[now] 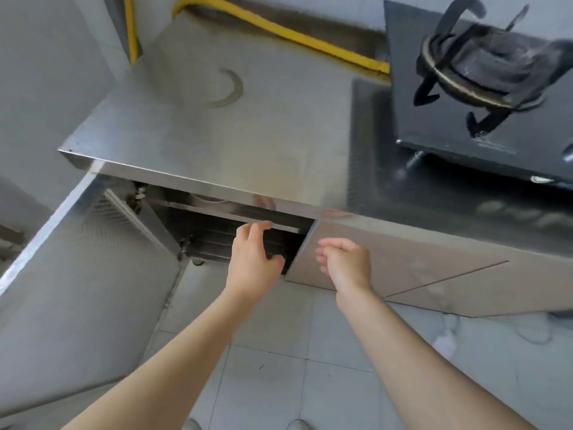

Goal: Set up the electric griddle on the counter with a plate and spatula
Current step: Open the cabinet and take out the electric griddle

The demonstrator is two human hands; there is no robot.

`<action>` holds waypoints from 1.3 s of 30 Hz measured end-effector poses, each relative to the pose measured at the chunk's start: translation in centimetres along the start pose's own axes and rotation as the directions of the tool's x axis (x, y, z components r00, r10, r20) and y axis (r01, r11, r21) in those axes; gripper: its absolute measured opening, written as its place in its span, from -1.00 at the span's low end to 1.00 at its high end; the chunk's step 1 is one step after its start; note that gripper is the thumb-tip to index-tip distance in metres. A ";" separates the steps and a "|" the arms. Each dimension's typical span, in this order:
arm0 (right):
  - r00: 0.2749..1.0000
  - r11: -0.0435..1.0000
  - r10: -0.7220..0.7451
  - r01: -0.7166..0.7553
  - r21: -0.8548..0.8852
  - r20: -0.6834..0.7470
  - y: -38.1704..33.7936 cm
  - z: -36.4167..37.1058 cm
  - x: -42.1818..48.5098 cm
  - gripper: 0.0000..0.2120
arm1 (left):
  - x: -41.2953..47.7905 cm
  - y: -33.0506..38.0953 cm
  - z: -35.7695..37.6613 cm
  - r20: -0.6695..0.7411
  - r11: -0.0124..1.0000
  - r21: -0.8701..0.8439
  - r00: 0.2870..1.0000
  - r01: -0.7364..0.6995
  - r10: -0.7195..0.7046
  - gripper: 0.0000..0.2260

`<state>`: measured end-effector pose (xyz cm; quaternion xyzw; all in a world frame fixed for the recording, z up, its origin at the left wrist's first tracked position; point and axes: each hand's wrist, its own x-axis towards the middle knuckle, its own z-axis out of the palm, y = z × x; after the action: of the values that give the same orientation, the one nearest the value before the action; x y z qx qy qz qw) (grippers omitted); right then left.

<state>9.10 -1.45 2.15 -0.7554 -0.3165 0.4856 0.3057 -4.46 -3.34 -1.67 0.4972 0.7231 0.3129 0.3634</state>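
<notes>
Below the stainless counter point(235, 131), the left cabinet door point(93, 274) stands open and the interior is dark. Left hand point(252, 259) reaches into the opening, fingers spread and empty, fingertips near the edge of an inner shelf point(229, 214). Right hand point(345, 263) hangs just outside, in front of the closed neighbouring door point(387, 262), fingers loosely curled, grasping nothing. No griddle, plate or spatula is visible; their location cannot be determined. If stored inside, they lie ahead of and below the left fingers, which are nearer. A gas stove point(483, 88) occupies the counter's right side.
</notes>
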 end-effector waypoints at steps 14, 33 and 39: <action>1.000 0.998 0.022 -0.021 0.055 -0.015 1.5 -7.2 4.1 -0.74 | 5.2 5.5 9.2 0.263 0.852 -0.423 0.942 0.308 -0.210 -0.72; 0.927 0.943 0.211 -0.109 0.316 -0.310 6.8 -13.4 0.0 -0.27 | -7.3 4.3 10.9 0.648 0.901 0.400 0.642 0.168 -0.408 -0.59; 0.919 0.980 0.164 -0.109 0.168 -0.359 9.8 -17.9 -1.0 -0.39 | -11.8 6.0 17.1 0.787 0.865 0.459 0.358 0.204 -0.503 -0.71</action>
<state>27.14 -10.96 1.22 -0.8295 -0.1635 0.3758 0.3795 15.68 -11.12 -3.54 0.4617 0.5495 -0.1886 0.6703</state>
